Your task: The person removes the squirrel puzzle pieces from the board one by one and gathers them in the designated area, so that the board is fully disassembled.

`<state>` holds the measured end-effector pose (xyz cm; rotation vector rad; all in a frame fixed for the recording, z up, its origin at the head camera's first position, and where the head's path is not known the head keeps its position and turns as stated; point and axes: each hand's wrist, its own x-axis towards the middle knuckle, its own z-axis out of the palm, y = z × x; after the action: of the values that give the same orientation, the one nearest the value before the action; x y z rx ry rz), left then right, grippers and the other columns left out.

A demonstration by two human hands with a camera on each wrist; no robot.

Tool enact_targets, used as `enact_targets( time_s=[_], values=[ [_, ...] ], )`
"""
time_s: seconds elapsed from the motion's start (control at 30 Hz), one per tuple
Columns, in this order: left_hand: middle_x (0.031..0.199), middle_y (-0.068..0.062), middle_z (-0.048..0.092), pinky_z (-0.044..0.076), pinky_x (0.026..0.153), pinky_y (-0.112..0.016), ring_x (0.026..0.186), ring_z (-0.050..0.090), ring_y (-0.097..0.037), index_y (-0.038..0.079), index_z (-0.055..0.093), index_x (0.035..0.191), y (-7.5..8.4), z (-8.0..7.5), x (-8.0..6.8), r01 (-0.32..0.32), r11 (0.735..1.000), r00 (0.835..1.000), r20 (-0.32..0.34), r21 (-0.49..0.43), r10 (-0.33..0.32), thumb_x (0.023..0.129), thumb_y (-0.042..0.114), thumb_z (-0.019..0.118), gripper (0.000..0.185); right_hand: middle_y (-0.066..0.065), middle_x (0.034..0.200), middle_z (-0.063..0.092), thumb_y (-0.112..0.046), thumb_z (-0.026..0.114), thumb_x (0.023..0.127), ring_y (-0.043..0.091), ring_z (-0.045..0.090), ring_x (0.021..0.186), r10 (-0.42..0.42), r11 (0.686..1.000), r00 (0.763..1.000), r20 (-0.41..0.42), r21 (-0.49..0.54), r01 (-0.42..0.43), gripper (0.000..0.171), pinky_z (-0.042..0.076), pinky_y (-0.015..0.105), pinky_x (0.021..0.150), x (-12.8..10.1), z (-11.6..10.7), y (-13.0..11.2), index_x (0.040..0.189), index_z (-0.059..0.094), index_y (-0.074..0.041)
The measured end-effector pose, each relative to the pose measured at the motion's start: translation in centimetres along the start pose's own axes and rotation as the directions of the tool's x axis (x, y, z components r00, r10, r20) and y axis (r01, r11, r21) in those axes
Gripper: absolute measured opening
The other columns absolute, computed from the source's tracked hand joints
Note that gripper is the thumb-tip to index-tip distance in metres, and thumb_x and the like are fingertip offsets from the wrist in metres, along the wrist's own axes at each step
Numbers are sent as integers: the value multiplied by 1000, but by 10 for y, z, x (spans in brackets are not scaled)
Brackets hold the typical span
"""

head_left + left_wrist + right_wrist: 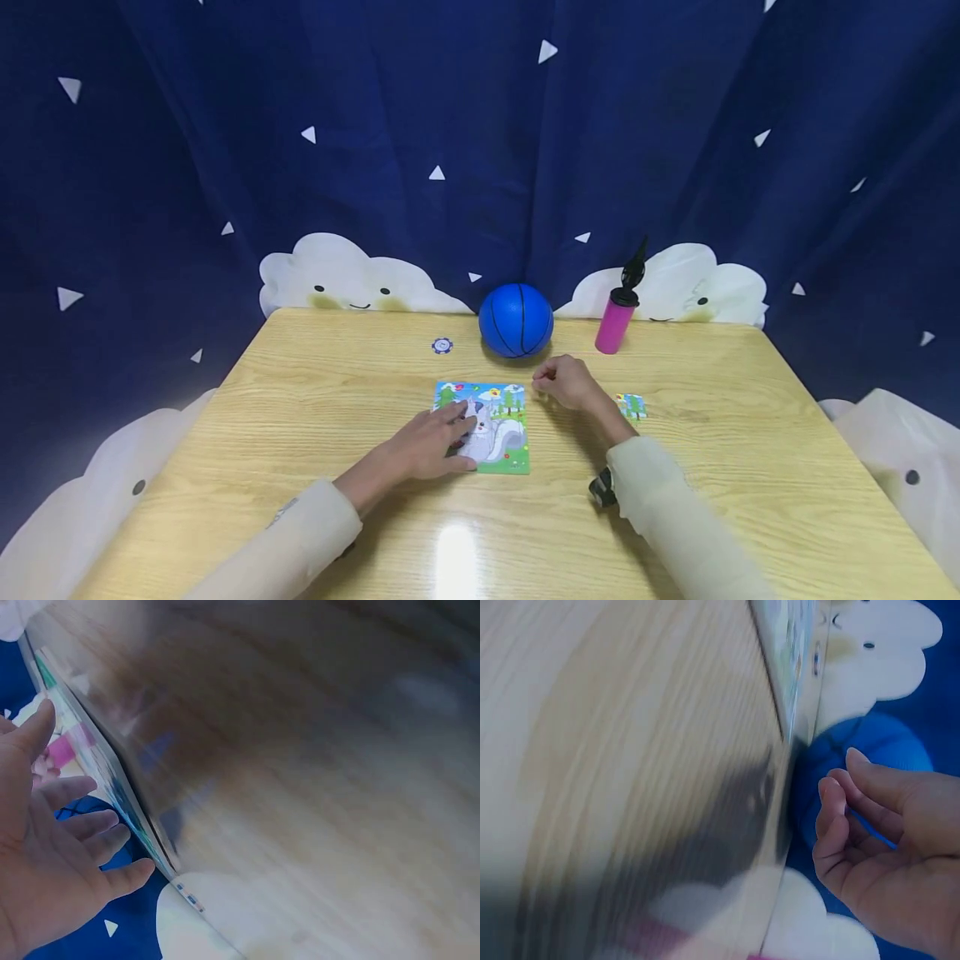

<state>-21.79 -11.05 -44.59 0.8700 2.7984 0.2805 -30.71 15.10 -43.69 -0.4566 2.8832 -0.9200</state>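
A square picture puzzle (501,433) with a grey-and-white squirrel lies flat on the table. My left hand (437,442) is over its left part with fingers spread and hides some of the picture; in the left wrist view these fingers reach along the puzzle's surface. Just right of the puzzle's upper right corner is my right hand (570,383). Its fingers are loosely bent, and the right wrist view shows nothing between thumb and fingertips (832,787). Farther right, beside the right forearm, lies a small puzzle piece (633,407) with trees on it, partly hidden by the arm.
Behind the puzzle sits a blue ball (516,321) with black lines. A pink hand pump (615,327) with a black nozzle stands to its right. At left lies a blue-and-white poker chip (442,345). A dark blue curtain (465,108) hangs behind the wooden table (345,358).
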Motion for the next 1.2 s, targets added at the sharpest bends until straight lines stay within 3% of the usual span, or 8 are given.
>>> enact_targets(
  time_s=[0.2, 0.5, 1.2],
  values=[
    [155, -16, 28, 32, 110, -58, 143, 28, -33, 10, 40, 144, -4, 1, -6, 11, 1000, 1000, -1, 19, -11, 91, 56, 52, 71, 4, 81, 64, -12, 66, 88, 12, 53, 72, 44, 998, 998, 49, 50, -47, 9, 43, 20, 62, 8, 23, -25, 91, 70, -4],
    [155, -15, 30, 34, 109, -56, 142, 30, -30, 11, 41, 144, -6, 6, -7, 15, 999, 1000, 5, 52, -16, 91, 55, 51, 70, 1, 76, 60, -13, 69, 86, 10, 50, 67, 83, 994, 994, 67, 62, -87, 8, 39, 18, 56, 14, 46, -42, 89, 69, -6],
    [154, -14, 30, 35, 109, -55, 142, 31, -31, 10, 43, 143, -2, 2, -7, 33, 996, 999, 18, 85, -35, 90, 51, 55, 67, 2, 75, 56, -11, 65, 89, 12, 50, 68, 110, 990, 990, 82, 76, -117, 9, 39, 19, 58, 18, 57, -51, 96, 66, -5]
  ],
)
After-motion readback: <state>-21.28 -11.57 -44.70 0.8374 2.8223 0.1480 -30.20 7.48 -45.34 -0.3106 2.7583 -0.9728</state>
